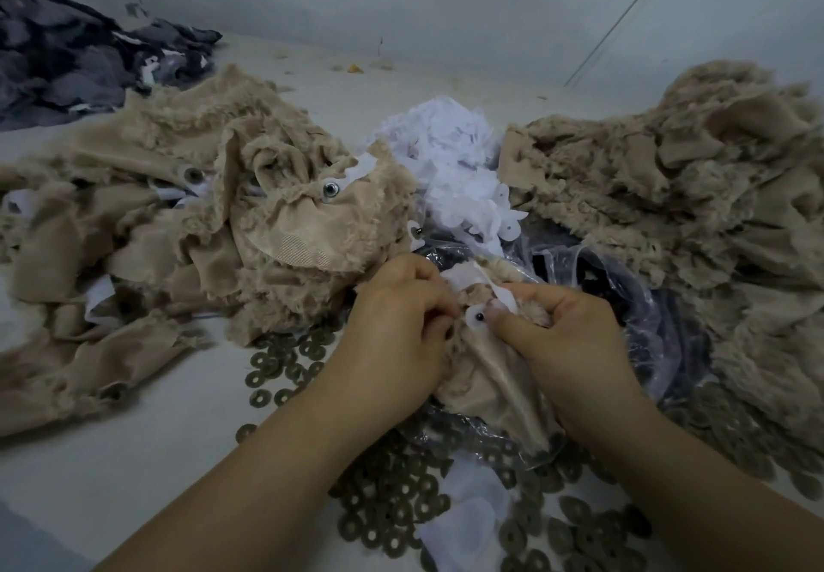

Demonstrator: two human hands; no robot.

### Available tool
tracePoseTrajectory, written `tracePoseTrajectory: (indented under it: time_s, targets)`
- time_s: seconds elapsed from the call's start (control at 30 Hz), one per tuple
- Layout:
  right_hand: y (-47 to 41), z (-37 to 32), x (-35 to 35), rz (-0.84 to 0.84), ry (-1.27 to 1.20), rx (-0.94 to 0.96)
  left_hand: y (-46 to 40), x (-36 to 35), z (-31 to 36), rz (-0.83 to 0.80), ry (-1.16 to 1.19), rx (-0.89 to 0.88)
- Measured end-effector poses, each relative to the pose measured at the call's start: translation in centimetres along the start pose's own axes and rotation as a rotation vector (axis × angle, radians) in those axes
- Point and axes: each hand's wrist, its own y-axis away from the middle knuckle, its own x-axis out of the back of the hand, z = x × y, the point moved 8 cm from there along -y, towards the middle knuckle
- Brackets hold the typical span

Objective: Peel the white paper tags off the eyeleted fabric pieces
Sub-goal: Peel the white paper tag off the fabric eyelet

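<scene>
Spreading across the pale table, two heaps of tan plush fabric flank you: one heap on the left, still carrying tags, and another on the right. Dark grey fabric lies far left, and a mound of loose white paper tags sits between the tan heaps. Tan felt rings litter the table under your forearms. Your left hand grips the eyeleted fabric piece with curled fingers, while your right hand holds its other side, thumb pressed beside the white paper tag around the eyelet.
</scene>
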Motion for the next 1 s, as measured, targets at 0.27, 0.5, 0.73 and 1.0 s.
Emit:
tracePoseTrajectory:
  time_s: [0.27,0.5,0.73,1.0]
  targets:
    - [0.1,0.1,0.0,0.003,0.006,-0.009,0.1,0.5,0.4,0.152,0.070,-0.032]
    - [0.0,0.1,-0.1,-0.003,0.011,-0.004,0.0,-0.4,-1.5,0.092,0.509,0.236]
    - [0.0,-0.1,-0.2,-0.009,0.018,0.029,-0.5,-0.8,-0.4,0.083,0.490,0.151]
    - [-0.1,0.0,-0.3,0.012,0.021,0.041,-0.9,-1.8,-1.6,0.088,0.401,0.332]
